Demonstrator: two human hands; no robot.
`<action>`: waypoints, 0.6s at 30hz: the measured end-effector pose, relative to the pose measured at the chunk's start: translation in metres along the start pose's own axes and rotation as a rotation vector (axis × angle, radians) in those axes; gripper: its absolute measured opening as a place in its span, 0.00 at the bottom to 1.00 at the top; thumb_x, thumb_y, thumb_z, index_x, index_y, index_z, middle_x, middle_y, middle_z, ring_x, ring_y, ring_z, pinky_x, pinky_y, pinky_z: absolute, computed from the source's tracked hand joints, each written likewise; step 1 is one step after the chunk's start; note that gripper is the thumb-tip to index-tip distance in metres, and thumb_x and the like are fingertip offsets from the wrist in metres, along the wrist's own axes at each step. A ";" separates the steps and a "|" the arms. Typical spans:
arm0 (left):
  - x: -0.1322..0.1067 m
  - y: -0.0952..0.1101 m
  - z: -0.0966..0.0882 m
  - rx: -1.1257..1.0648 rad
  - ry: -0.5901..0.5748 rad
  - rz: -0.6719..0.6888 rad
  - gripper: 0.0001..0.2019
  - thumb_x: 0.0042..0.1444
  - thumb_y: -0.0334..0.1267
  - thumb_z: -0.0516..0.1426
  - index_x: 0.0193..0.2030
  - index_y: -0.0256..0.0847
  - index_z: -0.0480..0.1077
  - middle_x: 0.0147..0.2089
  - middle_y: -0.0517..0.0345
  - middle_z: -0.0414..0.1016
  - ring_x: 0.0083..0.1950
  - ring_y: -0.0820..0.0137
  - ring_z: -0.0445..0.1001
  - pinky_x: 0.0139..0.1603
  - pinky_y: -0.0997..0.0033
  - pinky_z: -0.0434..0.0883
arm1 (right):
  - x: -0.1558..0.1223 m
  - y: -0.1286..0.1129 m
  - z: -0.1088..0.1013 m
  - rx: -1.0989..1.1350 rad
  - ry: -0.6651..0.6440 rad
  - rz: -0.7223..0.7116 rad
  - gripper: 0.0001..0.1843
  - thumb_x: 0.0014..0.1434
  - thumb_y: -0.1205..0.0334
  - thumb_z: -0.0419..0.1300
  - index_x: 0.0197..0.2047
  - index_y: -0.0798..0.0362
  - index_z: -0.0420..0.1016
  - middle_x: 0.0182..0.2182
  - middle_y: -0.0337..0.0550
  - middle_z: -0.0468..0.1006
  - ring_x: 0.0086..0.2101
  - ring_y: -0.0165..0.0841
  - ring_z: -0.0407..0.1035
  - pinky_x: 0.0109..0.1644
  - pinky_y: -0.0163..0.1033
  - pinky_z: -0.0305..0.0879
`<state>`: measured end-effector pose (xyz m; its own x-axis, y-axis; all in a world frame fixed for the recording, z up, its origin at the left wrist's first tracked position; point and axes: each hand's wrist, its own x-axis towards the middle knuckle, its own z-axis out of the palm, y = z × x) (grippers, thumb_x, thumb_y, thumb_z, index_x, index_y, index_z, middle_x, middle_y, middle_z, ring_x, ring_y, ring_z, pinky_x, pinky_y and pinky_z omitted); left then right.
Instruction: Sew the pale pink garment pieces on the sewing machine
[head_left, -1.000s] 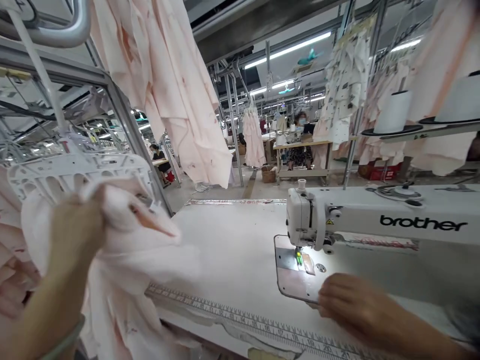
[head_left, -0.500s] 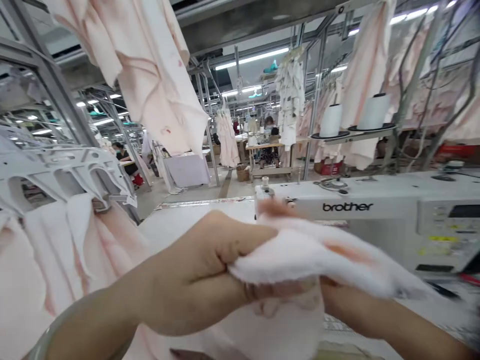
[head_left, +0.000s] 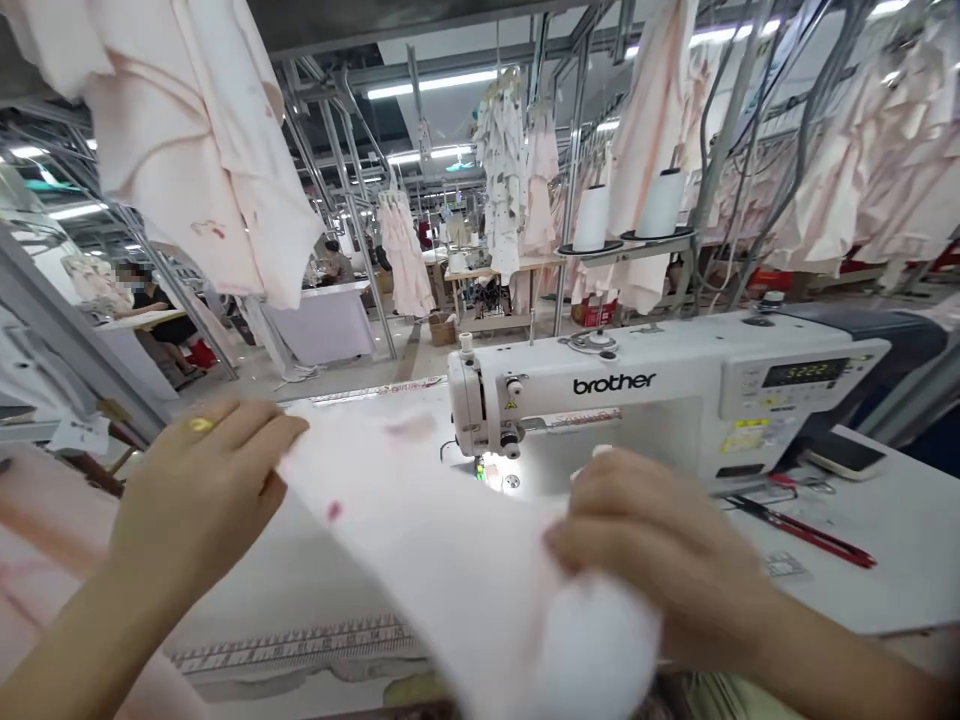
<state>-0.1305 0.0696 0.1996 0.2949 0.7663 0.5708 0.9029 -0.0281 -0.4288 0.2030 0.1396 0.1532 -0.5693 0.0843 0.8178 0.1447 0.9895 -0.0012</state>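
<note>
A pale pink piece of fabric (head_left: 435, 530) with a few darker printed spots is stretched between my two hands above the sewing table. My left hand (head_left: 202, 490), a yellow ring on one finger, pinches its upper left corner. On the other side my right hand (head_left: 660, 540) grips the cloth, and its edge hangs blurred below the fingers. Just behind the fabric stands a white Brother sewing machine (head_left: 615, 385), its needle area lit. The cloth hides part of the machine bed.
Red-handled tweezers (head_left: 817, 535) and a phone-like dark object (head_left: 846, 452) lie right on the table. A printed ruler (head_left: 300, 640) runs along the front edge. Pink garments (head_left: 195, 150) hang upper left. Thread cones (head_left: 592, 218) stand behind the machine. A co-worker (head_left: 146, 310) sits far left.
My hands were close together with the fabric bunched; now they are apart and the cloth is spread between them. The view has turned right, showing more of the machine.
</note>
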 end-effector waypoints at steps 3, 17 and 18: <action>-0.031 -0.005 0.038 -0.099 0.031 0.102 0.11 0.61 0.30 0.49 0.41 0.41 0.73 0.40 0.50 0.76 0.45 0.56 0.72 0.49 0.55 0.68 | -0.019 -0.010 0.032 0.178 -0.433 -0.149 0.05 0.65 0.65 0.57 0.44 0.53 0.72 0.32 0.41 0.76 0.35 0.34 0.69 0.45 0.42 0.64; 0.000 0.070 0.165 -0.748 -0.428 -0.137 0.20 0.64 0.29 0.45 0.53 0.45 0.75 0.56 0.57 0.77 0.57 0.66 0.74 0.59 0.64 0.71 | -0.055 0.104 0.111 0.458 -0.567 0.054 0.15 0.69 0.55 0.55 0.47 0.54 0.79 0.47 0.49 0.80 0.47 0.36 0.72 0.53 0.40 0.65; 0.009 0.079 0.179 -0.747 -0.425 -0.143 0.19 0.65 0.30 0.45 0.52 0.43 0.75 0.55 0.54 0.77 0.57 0.65 0.75 0.60 0.63 0.71 | -0.059 0.107 0.115 0.452 -0.558 0.057 0.14 0.70 0.56 0.54 0.47 0.54 0.78 0.47 0.48 0.80 0.47 0.36 0.72 0.52 0.40 0.65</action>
<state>-0.1120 0.1892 0.0456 0.1558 0.9651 0.2103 0.9352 -0.2127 0.2832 0.1586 0.2536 0.0384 -0.9171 0.0651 0.3932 -0.0939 0.9236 -0.3718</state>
